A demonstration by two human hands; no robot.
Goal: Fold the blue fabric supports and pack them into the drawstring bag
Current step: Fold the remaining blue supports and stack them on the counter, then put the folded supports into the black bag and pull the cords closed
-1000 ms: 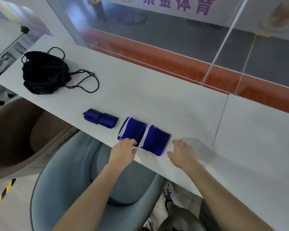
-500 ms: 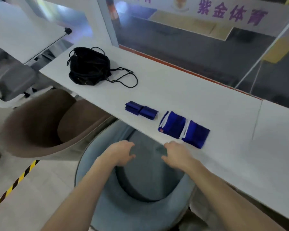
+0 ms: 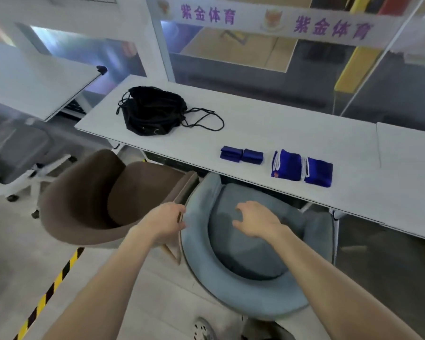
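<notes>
On the white table [image 3: 268, 128] lie two folded pairs of blue fabric supports: a small dark blue pair [image 3: 241, 155] and, to its right, a larger bright blue pair [image 3: 302, 168] with white trim. The black drawstring bag [image 3: 152, 114] lies crumpled at the table's far left, its cords trailing right. My left hand [image 3: 166, 220] hovers at the blue-grey chair's left rim, fingers curled, holding nothing. My right hand [image 3: 254, 219] hangs over the chair seat with fingers spread. Both hands are well short of the table.
A blue-grey round chair [image 3: 250, 253] stands under the table edge right below my hands. A brown chair [image 3: 103, 197] sits to its left, touching it. A grey office chair [image 3: 17, 155] and another white table [image 3: 35, 79] are at far left. Yellow-black tape [image 3: 47, 295] marks the floor.
Both hands have pulled back from the table edge and the bright blue supports, down over the chair. The view has shifted back and left, showing more floor and chairs.
</notes>
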